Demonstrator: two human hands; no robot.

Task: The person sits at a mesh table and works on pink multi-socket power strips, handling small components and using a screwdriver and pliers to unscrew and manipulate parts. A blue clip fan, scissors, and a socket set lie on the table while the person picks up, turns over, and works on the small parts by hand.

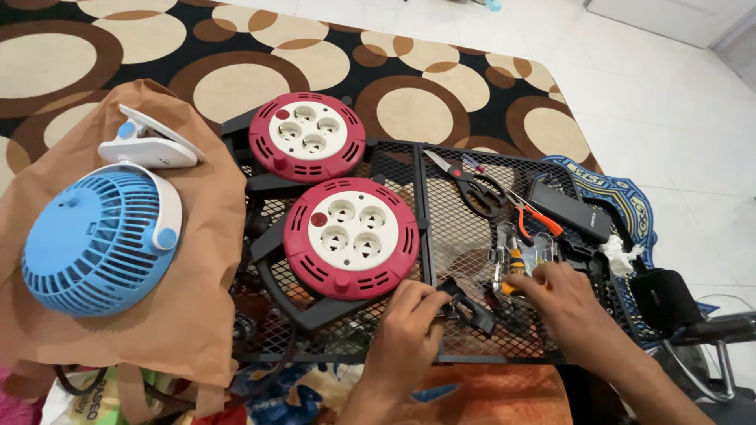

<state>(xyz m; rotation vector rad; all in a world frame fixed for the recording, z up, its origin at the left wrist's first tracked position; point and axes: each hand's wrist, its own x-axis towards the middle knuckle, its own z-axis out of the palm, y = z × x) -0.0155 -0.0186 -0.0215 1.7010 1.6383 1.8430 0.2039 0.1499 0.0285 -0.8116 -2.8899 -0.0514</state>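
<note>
Black wire-mesh tabletop (472, 236) set over a circle-patterned carpet (236, 47): the left hand (409, 330) has its fingers closed on a black plug (466, 308) lying on the mesh, just beside the nearer red cable reel (351, 236). The right hand (563, 303) reaches into a clear plastic case (516, 252), fingers curled, their grip hidden. By appearance the plug work is underway, unfinished; scissors (472, 185) lie untouched.

clear plastic case (524, 252) on mesh, brown paper bag (197, 236) left
</note>
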